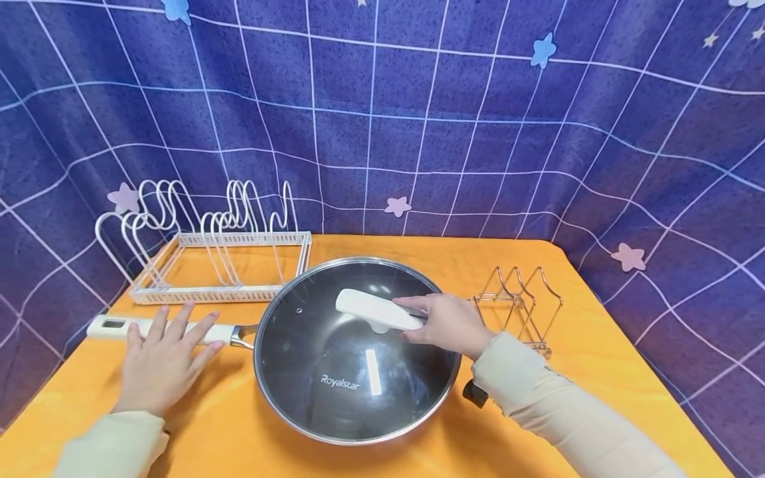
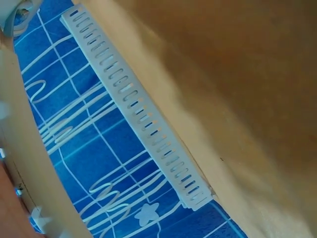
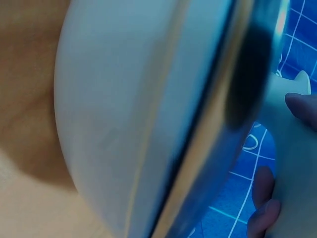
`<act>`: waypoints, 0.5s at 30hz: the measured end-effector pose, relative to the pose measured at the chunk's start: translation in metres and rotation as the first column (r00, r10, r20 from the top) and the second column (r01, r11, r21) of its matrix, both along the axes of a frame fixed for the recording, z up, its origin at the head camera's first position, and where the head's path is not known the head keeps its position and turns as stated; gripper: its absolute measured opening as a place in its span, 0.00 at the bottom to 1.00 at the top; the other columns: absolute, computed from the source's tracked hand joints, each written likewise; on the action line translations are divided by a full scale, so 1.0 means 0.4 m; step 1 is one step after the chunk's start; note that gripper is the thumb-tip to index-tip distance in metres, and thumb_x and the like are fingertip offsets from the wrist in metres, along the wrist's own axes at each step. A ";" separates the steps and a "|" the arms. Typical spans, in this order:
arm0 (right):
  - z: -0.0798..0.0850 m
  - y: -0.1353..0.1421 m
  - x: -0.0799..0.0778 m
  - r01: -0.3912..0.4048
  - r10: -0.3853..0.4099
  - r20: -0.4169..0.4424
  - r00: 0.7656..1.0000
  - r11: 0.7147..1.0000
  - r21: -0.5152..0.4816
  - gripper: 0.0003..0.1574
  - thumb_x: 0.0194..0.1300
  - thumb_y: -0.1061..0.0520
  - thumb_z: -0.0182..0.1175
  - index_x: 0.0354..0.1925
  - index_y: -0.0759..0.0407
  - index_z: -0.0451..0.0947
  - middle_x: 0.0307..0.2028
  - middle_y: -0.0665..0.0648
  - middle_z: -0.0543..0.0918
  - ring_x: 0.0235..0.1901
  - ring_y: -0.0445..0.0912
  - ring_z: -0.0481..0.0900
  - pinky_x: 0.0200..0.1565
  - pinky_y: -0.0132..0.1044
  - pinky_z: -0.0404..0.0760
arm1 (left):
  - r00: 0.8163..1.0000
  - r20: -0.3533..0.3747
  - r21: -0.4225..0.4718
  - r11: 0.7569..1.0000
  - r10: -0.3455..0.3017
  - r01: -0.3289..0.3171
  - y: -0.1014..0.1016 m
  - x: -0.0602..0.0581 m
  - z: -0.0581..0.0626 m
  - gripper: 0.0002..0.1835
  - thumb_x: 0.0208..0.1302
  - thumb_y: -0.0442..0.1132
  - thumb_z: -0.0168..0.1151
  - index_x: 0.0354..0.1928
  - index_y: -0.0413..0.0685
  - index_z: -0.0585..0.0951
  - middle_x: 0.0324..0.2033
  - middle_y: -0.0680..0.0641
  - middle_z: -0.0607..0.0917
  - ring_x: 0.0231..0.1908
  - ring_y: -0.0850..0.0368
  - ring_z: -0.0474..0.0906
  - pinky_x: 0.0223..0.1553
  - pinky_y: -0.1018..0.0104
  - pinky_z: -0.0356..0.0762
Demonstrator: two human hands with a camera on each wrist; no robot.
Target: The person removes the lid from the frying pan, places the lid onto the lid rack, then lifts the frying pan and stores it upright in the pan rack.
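Pan (image 3: 114, 99) on the orange table (image 1: 239, 455), topped by a glass lid (image 1: 335, 352) with its white knob (image 1: 373, 308) gripped by the right hand (image 1: 448, 322). At the pan's left, long handle (image 1: 228, 332) under the left hand (image 1: 161, 362), fingers straight and spread; white rack (image 1: 203, 294) behind-left of the pan, metal rack (image 1: 499, 297) to its right.

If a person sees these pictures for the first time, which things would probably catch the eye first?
Probably the large pan's dark glass lid, in the middle of the orange table, with the right hand gripping its white knob. Next, the left hand, its fingers spread over the white pan handle at left. Behind everything hangs a blue, star-patterned curtain.
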State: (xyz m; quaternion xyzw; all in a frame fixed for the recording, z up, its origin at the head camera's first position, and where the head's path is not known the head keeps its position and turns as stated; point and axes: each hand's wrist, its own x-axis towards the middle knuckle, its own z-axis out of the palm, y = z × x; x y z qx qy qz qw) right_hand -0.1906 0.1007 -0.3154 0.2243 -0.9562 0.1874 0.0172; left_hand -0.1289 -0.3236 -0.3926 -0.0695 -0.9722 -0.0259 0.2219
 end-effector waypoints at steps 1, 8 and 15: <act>0.000 -0.001 0.000 0.004 -0.004 0.000 1.000 1.000 0.000 0.37 0.45 0.42 0.73 0.57 0.35 0.78 0.40 0.46 0.85 0.25 0.41 0.72 0.20 0.36 0.65 | 1.000 -0.006 0.001 1.000 0.002 -0.002 0.000 0.000 -0.002 0.29 0.66 0.61 0.51 0.62 0.53 0.71 0.65 0.33 0.65 0.63 0.26 0.54 0.59 0.24 0.35; 0.002 -0.007 0.002 0.043 -0.043 0.007 0.999 0.998 -0.040 0.34 0.42 0.44 0.74 0.52 0.41 0.82 0.20 0.43 0.80 0.17 0.41 0.68 0.17 0.36 0.61 | 0.999 -0.031 0.036 0.999 0.031 -0.030 -0.001 0.008 -0.010 0.29 0.66 0.61 0.51 0.61 0.51 0.72 0.64 0.31 0.65 0.62 0.24 0.55 0.60 0.25 0.35; 0.002 -0.005 0.012 0.082 -0.082 0.008 0.997 0.993 -0.084 0.32 0.40 0.46 0.73 0.49 0.44 0.85 0.06 0.40 0.66 0.11 0.40 0.62 0.15 0.35 0.56 | 1.000 -0.021 0.040 0.999 0.020 -0.020 0.004 0.007 -0.005 0.29 0.66 0.61 0.52 0.61 0.52 0.73 0.62 0.30 0.67 0.61 0.25 0.56 0.60 0.25 0.34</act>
